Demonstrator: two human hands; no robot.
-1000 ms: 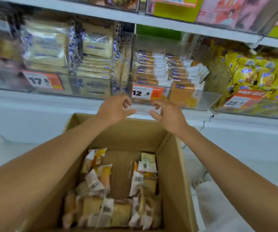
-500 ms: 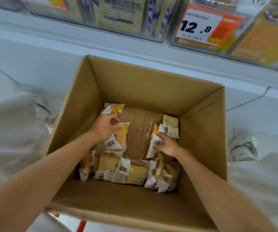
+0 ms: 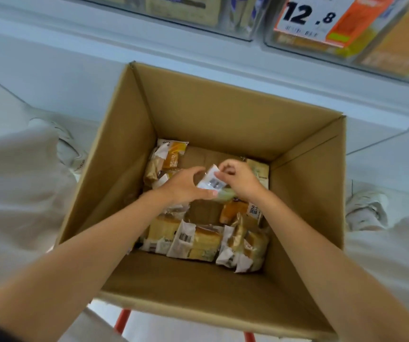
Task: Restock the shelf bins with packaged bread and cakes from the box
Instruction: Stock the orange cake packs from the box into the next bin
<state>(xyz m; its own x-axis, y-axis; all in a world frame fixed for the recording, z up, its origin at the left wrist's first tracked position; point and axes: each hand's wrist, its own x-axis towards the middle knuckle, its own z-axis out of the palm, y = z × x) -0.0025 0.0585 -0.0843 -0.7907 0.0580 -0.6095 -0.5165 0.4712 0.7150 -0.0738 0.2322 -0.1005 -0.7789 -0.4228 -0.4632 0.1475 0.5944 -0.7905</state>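
- Both hands meet low inside the box. The left hand [image 3: 183, 186] curls round the near side of one small packet [image 3: 211, 181], thumb under it and fingers arched above, while the right hand [image 3: 241, 180] pinches its upper edge between thumb and fingertips.
- Two hands on so light a thing suggests it is being squared up, or gathered with another, ahead of the lift. A slippery wrapper is easier to steer by its sealed edge.
- That packet sits between the two palms, just above the floor of the cardboard box [image 3: 223, 114], with its white barcode end turned up toward the camera.
- More bread and cake packets [image 3: 198, 240] lie on the wrist side of the hands, and a few more lie beyond the left knuckles. Bare cardboard shows under the hands, so I judge the box well emptied.
- Well beyond the fingertips and above them sit the shelf bins [image 3: 383, 53], where the packet is meant to go. An orange price tag [image 3: 321, 18] fronts one of them.
- Hidden: I cannot tell whether the left hand holds a second packet beneath the first, since both hands mostly cover the pale greenish wrapper under its thumb.
- Cut off: only the lower fronts of the bins are in view, and their contents are blurred. The printing on the wrappers is too small to read.
- Below the wrists, under the box, red legs [image 3: 122, 322] of some stand show only in part.
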